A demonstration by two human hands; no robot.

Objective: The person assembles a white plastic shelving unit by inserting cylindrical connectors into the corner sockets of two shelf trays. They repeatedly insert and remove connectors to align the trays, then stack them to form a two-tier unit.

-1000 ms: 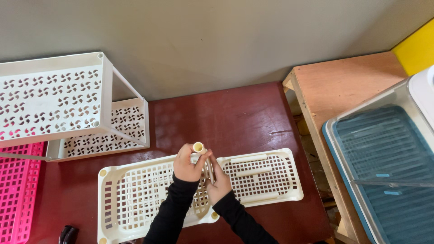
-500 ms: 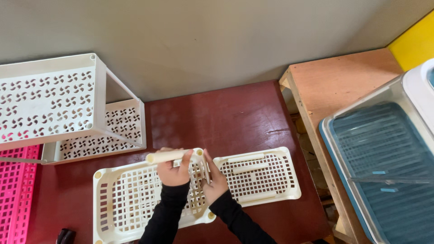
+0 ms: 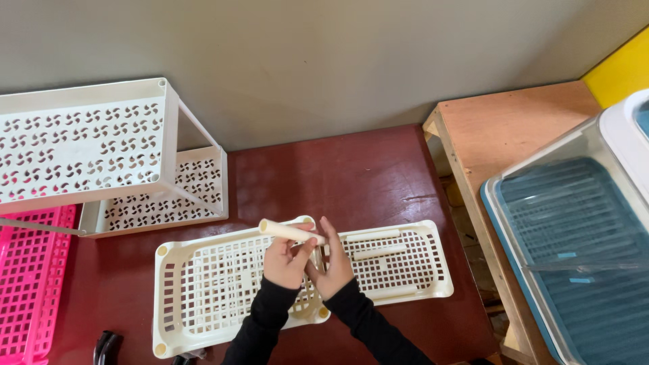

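Gripping cream tube (image 3: 289, 231) | left hand (image 3: 284, 260) clamped beneath it | right hand (image 3: 331, 265) alongside, fingers loosely apart | above white tray (image 3: 203, 290)

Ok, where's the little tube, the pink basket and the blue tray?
cream tube (image 3: 284, 230), head view, middle of its length.
pink basket (image 3: 27, 284), head view, its grid floor.
blue tray (image 3: 574, 270), head view, its ribbed floor.

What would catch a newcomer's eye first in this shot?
Two hands meet at the centre: the left hand holds a cream tube over cream lattice trays on the dark red table. A white shelf rack stands at upper left, beside a pink basket.
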